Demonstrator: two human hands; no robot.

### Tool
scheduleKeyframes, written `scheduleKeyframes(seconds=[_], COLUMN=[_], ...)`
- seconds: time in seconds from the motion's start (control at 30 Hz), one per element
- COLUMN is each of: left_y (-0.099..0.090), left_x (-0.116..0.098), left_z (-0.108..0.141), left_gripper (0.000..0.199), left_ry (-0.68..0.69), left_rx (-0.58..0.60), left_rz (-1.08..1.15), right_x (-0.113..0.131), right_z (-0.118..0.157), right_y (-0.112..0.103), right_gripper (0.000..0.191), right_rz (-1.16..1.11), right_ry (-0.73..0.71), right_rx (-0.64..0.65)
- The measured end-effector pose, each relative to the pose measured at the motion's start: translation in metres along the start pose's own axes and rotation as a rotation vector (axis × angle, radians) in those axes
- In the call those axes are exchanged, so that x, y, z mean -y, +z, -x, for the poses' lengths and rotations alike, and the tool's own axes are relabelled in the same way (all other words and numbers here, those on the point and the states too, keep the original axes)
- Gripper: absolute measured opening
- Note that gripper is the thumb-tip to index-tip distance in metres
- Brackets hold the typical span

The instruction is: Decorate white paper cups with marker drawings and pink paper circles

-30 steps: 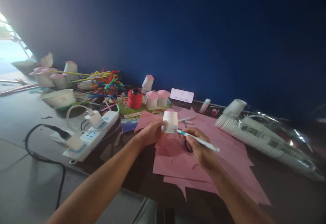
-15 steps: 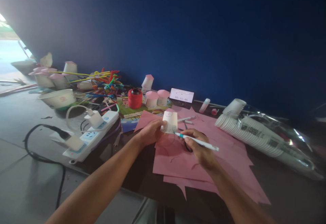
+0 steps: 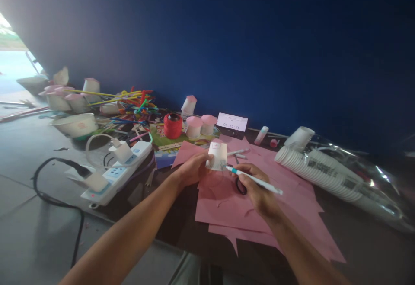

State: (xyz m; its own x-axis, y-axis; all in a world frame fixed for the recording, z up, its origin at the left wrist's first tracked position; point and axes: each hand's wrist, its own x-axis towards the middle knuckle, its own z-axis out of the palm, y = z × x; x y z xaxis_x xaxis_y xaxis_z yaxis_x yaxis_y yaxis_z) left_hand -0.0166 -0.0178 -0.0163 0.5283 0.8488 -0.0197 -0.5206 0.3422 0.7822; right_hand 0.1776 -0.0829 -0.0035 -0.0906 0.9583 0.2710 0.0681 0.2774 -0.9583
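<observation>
A white paper cup (image 3: 217, 155) with a small drawn outline near one end is held above the pink paper, gripped at its left side by my left hand (image 3: 194, 168). My right hand (image 3: 256, 183) is closed round a white marker (image 3: 259, 181) with a teal band, its tip at the cup's lower right edge. Dark-handled scissors (image 3: 240, 186) lie partly hidden beneath my right hand. Under both hands spread large pink paper sheets (image 3: 223, 207).
Behind stand a red yarn spool (image 3: 173, 126), pink-topped cups (image 3: 193, 127) and a phone timer (image 3: 231, 124). Bagged cups (image 3: 320, 172) lie right. A power strip (image 3: 116, 172), bowl (image 3: 75, 125) and coloured pipe cleaners (image 3: 139, 101) are left.
The marker has shifted slightly right with my right hand, its tip now at the cup's edge. The whole view has shifted very slightly.
</observation>
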Motion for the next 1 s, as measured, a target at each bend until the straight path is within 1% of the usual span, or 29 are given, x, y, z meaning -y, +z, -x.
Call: scheduleKeyframes(seconds=[0.23,0.4,0.53,1.0], left_y=[0.0033,0.0008,0.0014,0.0019], left_x=[-0.0012,0.0,-0.0001,-0.0009], left_z=[0.0013,0.0002,0.0008,0.0014], left_gripper=[0.027,0.029,0.029,0.026], left_ry=[-0.011,-0.003,-0.006,-0.003], left_rx=[0.004,0.02,0.005,0.019], left_rz=[0.03,0.036,0.019,-0.013], right_x=[-0.0004,0.0012,0.0029,0.0004], right_z=[0.0012,0.002,0.0014,0.0008], right_y=[0.0001,0.0011,0.0014,0.0009], right_gripper=[0.017,0.017,0.018,0.019], right_rz=[-0.008,0.015,0.049,0.071], right_ry=[-0.002,-0.003,-0.007,-0.006], right_rx=[0.024,0.015,0.007,0.021])
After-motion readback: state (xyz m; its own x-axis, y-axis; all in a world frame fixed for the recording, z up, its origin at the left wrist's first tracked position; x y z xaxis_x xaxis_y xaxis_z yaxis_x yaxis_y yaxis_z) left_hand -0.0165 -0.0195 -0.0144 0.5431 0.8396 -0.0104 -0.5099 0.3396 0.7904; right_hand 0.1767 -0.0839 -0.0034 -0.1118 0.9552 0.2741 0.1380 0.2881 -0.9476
